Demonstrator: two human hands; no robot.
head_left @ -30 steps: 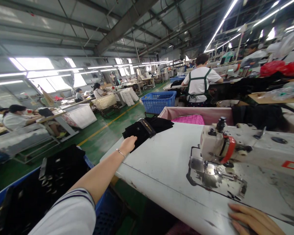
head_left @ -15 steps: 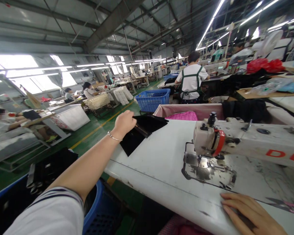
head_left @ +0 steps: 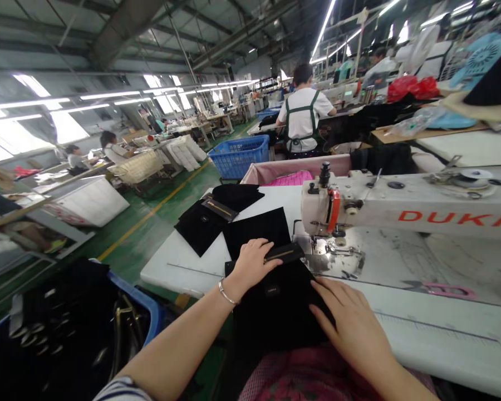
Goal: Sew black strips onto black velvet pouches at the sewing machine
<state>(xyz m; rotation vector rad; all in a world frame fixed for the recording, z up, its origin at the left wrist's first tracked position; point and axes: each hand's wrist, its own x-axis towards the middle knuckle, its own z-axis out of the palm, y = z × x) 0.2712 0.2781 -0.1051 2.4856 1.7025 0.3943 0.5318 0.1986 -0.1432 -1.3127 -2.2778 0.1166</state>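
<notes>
A black fabric piece (head_left: 275, 303) with a zipper strip lies at the near edge of the white sewing table (head_left: 421, 328). My left hand (head_left: 254, 264) rests on its upper part, fingers curled over the zipper strip. My right hand (head_left: 353, 323) lies flat on the fabric's right side with fingers spread. Just beyond them stands the white sewing machine (head_left: 401, 209), its needle plate (head_left: 338, 250) right of my left hand. A stack of more black pieces (head_left: 211, 220) lies at the table's far left corner.
A blue bin of black pieces (head_left: 67, 328) stands on the floor at my left. Behind the table are a pink bin (head_left: 292, 170) and a blue crate (head_left: 237, 156). A person in a green apron (head_left: 303, 114) works ahead; others sit at tables at left.
My left hand lifted a black piece from the far stack and brought it to the near edge by the machine. My right hand moved left onto it.
</notes>
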